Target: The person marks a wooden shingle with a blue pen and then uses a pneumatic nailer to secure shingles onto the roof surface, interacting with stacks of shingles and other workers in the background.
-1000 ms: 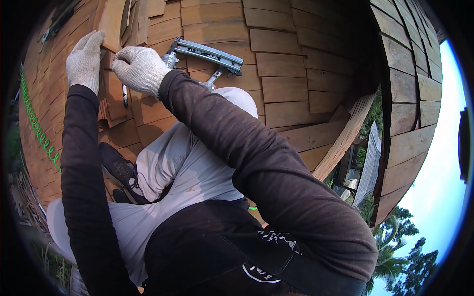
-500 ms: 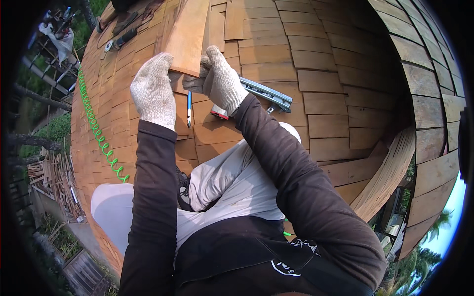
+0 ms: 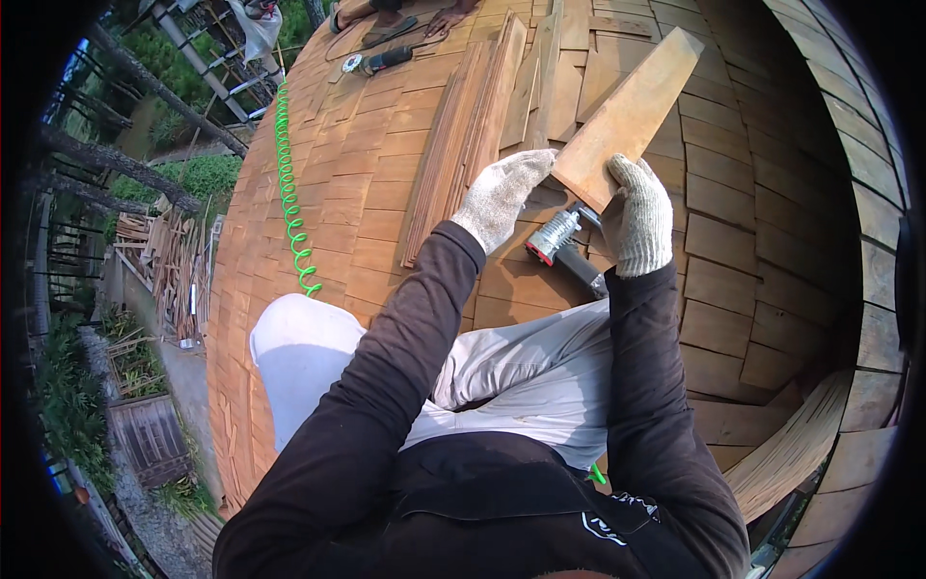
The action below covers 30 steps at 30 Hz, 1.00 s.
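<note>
A long, smooth wooden shingle (image 3: 637,111) is held up in front of me, slanting away to the far right. My left hand (image 3: 503,205), in a knitted white glove, closes at the shingle's near left corner, its thumb side against the wood. On the near right edge my right hand (image 3: 640,214), gloved alike, is closed with the thumb lying on the upper face; its other fingers are partly hidden. Below the shingle, between my hands, a nail gun (image 3: 567,249) with a silver and red head and dark grip rests on the roof by my leg.
Overlapping wooden shingles (image 3: 367,174) cover the curved roof. A stack of long shingles (image 3: 463,145) lies beyond my left hand. Farther off is an angle grinder (image 3: 378,61), near another person's hand (image 3: 453,17). A green coiled hose (image 3: 287,188) runs along the left edge, above a drop.
My view has turned, and both hands with the shingle now appear farther right. The shingle tilts more to the right. My right hand's grip has shifted to its side edge.
</note>
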{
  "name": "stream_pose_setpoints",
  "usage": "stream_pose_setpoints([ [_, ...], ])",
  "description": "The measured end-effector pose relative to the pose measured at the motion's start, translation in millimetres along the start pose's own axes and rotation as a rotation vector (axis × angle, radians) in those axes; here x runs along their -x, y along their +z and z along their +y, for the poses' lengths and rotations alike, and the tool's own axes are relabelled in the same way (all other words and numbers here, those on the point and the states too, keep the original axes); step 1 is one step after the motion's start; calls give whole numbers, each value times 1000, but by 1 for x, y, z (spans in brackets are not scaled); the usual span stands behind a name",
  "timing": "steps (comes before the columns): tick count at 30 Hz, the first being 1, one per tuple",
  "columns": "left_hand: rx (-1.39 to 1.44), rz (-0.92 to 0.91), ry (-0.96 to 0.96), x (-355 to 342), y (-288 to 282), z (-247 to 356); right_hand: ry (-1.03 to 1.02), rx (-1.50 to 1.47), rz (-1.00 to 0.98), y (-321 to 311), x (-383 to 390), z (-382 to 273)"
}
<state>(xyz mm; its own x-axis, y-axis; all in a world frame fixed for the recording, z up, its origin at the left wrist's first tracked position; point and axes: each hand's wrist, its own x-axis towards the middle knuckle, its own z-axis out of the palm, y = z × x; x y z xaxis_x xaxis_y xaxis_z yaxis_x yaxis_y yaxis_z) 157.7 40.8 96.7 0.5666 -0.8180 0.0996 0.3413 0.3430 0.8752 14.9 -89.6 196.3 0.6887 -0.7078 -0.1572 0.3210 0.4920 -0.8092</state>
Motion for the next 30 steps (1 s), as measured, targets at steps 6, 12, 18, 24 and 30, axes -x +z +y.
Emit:
stream_pose_setpoints([
  [6,-1284,404,-340,-4,-35,-32,-132,10,180,-41,-10,-40],
  [12,-1763,206,-465,8,-68,-74,-221,187,347,-105,-24,-72],
  [18,-1856,287,-229,19,-88,-105,-348,315,683,-187,-44,-141],
  [24,-1849,253,-188,15,-84,-110,-343,446,971,-268,-93,-249],
  [30,-1881,250,-89,18,-94,-112,-317,628,1068,-327,-131,-283],
])
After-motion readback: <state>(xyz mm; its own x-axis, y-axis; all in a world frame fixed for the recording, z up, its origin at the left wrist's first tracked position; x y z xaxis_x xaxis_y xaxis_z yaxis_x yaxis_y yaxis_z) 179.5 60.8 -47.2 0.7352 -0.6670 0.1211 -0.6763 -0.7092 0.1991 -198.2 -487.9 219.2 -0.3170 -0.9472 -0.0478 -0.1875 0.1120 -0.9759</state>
